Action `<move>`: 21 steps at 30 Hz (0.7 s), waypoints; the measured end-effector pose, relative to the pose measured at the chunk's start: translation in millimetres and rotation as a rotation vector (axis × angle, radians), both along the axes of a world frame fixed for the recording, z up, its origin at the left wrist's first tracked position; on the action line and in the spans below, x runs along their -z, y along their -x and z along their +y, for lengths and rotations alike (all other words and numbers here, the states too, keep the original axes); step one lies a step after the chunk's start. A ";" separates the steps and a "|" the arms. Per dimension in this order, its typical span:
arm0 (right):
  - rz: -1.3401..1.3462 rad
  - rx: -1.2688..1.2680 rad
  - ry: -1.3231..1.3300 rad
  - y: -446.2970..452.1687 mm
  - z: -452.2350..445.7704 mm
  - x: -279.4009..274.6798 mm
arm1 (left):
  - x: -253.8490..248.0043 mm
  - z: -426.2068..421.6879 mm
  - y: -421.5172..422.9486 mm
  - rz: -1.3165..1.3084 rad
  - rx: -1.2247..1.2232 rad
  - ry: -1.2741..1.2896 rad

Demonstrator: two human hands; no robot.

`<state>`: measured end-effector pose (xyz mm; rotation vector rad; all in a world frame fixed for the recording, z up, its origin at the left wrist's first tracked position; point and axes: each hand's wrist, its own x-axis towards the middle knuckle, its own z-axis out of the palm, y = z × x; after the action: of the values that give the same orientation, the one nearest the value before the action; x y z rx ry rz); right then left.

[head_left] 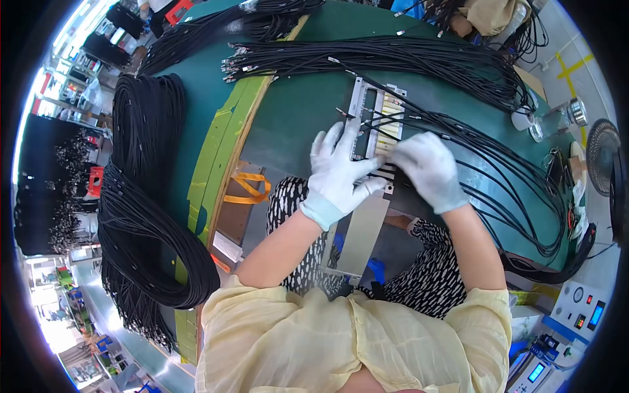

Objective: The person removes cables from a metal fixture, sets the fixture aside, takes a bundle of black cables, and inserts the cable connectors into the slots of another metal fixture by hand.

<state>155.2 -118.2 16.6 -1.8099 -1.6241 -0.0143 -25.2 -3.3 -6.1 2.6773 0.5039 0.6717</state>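
Observation:
A metal fixture with a row of pale yellow slots stands at the table's near side. Several black cables run from it to the right, some ends lying across the slots. My left hand, in a white glove, rests over the fixture's left edge with its fingers and thumb apart. My right hand, also gloved, is at the fixture's right side beside the cables. Its fingers are bent toward the lower slots and smeared by motion, so what they hold, if anything, is hidden.
A thick bundle of black cables lies across the green table. Looped cables hang over the left side. A glass jar and a fan stand at right. Another person's arm is at the far side.

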 end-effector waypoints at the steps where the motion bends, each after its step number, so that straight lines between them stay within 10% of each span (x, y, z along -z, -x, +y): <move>1: 0.001 0.054 0.018 -9.5 -1.1 -4.6 | -1.4 0.9 -1.9 0.020 -0.011 -0.014; 21: -0.263 0.004 0.312 -31.2 -16.0 -9.1 | 6.0 14.5 -17.0 -0.234 -0.145 0.249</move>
<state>186.4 -134.1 25.7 -2.1197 -1.8904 -0.0009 -8.2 11.2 -12.1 2.3110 0.6729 0.8876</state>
